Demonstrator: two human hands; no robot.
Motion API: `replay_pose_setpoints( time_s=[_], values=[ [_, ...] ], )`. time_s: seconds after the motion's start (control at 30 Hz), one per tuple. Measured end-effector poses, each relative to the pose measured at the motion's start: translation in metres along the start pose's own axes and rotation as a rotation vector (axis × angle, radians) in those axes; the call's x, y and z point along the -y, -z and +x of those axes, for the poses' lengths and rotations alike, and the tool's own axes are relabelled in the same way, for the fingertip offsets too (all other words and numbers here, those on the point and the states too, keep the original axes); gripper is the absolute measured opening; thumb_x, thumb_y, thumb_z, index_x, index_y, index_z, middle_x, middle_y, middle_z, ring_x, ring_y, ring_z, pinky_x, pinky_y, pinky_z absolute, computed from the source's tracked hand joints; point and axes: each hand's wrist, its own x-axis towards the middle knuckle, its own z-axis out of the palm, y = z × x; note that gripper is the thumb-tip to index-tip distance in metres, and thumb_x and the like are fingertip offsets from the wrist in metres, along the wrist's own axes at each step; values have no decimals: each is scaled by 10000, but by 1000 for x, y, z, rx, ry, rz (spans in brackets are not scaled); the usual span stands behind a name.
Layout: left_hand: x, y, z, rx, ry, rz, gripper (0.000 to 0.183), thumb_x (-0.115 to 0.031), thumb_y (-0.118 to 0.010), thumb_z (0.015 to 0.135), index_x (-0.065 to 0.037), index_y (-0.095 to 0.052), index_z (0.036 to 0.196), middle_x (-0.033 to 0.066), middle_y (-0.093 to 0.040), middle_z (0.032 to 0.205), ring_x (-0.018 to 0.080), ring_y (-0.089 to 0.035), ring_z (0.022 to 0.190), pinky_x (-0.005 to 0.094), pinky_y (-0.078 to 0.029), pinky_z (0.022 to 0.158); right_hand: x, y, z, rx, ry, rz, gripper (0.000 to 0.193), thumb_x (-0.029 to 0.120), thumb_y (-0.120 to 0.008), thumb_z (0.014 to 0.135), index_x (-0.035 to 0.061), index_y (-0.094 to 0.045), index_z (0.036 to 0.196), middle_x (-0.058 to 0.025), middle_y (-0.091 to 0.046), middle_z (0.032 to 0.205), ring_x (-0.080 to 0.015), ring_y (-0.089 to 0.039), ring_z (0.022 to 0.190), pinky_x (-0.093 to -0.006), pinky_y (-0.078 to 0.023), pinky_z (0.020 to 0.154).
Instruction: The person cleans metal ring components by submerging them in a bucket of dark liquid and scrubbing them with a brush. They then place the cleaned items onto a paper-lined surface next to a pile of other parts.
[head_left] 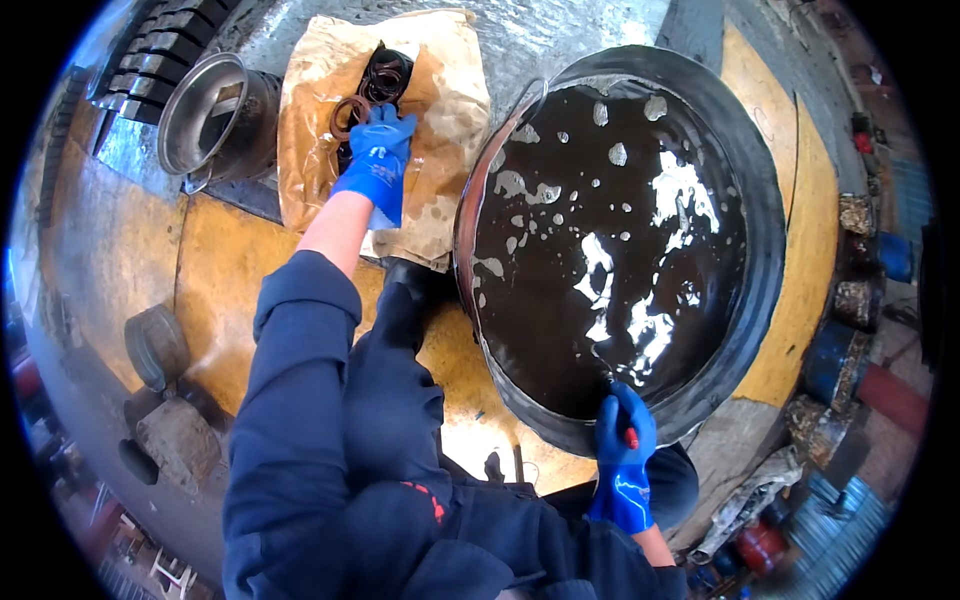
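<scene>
My left hand [382, 145], in a blue rubber glove, reaches over several rings on brown paper [445, 120]. Its fingers are stretched and slightly apart, and the fingertips meet the rings. A reddish-brown ring [345, 118] lies beside the fingers; more dark rings [388, 75] are heaped just beyond. My right hand [625, 430], gloved the same way, is closed round a tool with a red handle [631, 438] at the near rim of a big round metal tub [765, 230]. Dark liquid [540, 320] with bright reflections and bubbles fills the tub. The tool's thin end is hard to make out against the liquid.
Left of the paper stands a metal pot [265, 120] with a wire handle. A black ribbed part [165, 65] lies at the far left. A smaller can [157, 347] sits at lower left. Blocks and drums [835, 360] line the right side.
</scene>
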Motion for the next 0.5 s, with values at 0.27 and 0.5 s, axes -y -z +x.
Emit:
replay_pose_setpoints(
  time_s=[0.27, 0.5],
  values=[
    [59, -9, -32, 12, -39, -131, 721, -195, -848, 846, -293, -667, 1537, 189, -558, 1675, 435, -567, 1507, 561, -577, 1133, 0, -3, 3, -63, 28, -26, 175, 103, -799, 990, 64, -846, 1154, -148, -852, 1125, -333, -829, 1014, -406, -639, 931],
    [23, -24, -18, 94, -24, 66, 368, -209, -639, 999, -270, -799, 1325, 231, -559, 1643, 472, -565, 1465, 567, -620, 974, -4, -1, 1, -28, -26, -21, 173, 107, -801, 996, 73, -838, 1161, -160, -846, 1137, -342, -825, 1034, -407, -635, 940]
  ],
)
